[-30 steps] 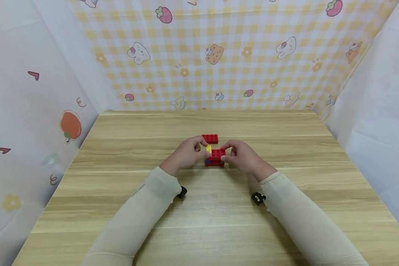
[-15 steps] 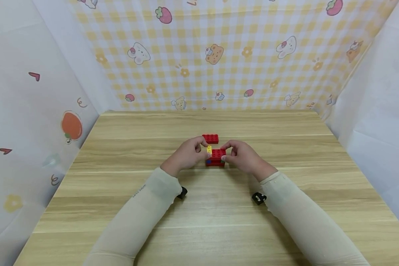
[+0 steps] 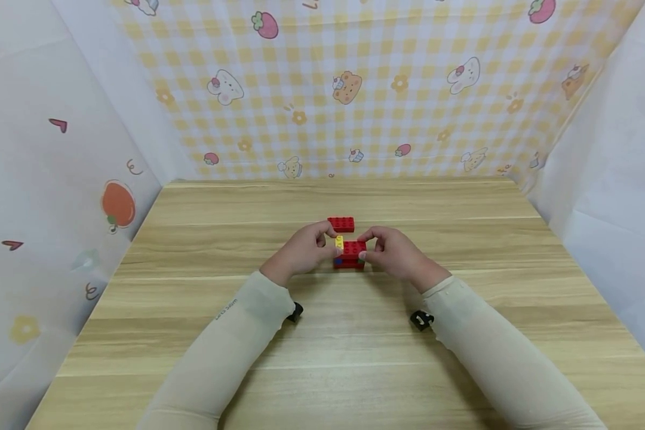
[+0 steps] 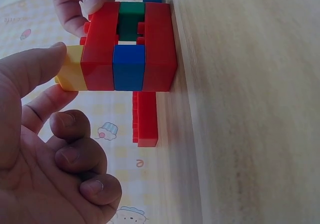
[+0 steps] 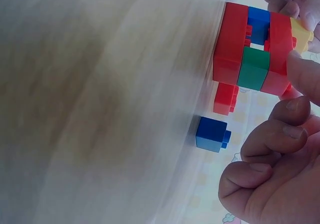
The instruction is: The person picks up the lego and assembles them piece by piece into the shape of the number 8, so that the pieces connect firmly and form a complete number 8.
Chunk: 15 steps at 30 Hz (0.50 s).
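While nothing shifts, left hand (image 3: 302, 246) pinches yellow brick (image 3: 339, 242) at the stack's (image 3: 350, 256) nine o'clock, right hand (image 3: 395, 253) pinches upper red brick (image 3: 353, 248) at three, seemingly steadying it

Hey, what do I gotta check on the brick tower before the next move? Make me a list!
1. Left hand pinching the yellow brick: ok.
2. Right hand holding the top red brick: ok, near its right end.
3. Yellow brick clicked on tight: cannot tell; pictures don't show firmness.
4. Bottom red brick resting on the table: ok.
5. Spare blue brick joined on: not ok, it stands apart.
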Tool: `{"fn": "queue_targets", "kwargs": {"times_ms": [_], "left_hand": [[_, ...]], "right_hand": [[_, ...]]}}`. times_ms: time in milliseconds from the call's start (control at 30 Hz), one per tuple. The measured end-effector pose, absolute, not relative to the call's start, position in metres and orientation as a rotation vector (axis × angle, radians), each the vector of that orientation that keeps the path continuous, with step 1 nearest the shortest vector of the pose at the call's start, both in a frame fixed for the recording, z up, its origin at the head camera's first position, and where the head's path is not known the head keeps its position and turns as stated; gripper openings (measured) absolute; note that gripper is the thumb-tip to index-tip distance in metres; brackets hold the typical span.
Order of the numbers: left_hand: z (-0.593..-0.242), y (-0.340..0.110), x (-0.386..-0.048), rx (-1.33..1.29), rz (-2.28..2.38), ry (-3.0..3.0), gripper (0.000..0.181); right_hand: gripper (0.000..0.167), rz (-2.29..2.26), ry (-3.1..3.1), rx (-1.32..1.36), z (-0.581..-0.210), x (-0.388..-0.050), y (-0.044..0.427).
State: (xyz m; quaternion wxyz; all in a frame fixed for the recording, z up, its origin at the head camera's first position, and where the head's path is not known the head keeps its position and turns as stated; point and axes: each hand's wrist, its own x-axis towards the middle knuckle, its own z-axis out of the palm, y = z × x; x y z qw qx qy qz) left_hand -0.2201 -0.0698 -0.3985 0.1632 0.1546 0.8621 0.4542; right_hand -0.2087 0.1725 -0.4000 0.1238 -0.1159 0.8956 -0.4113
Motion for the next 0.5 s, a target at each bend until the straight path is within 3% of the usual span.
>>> {"fn": "queue_targets", "kwargs": {"times_ms": [267,500], "left_hand": [[-0.398,-0.069,-0.220,0.452,1.288,2.462,0.025],[-0.397,-0.070,-0.220,0.464,1.290,2.459,0.024]], "right_hand": [[0.031,-1.140,2.609,-0.383,-0.397,-0.209,0.176],[0.044,-1.021,2.622,-0.445,-0.389,-0.211,0.185]]}}
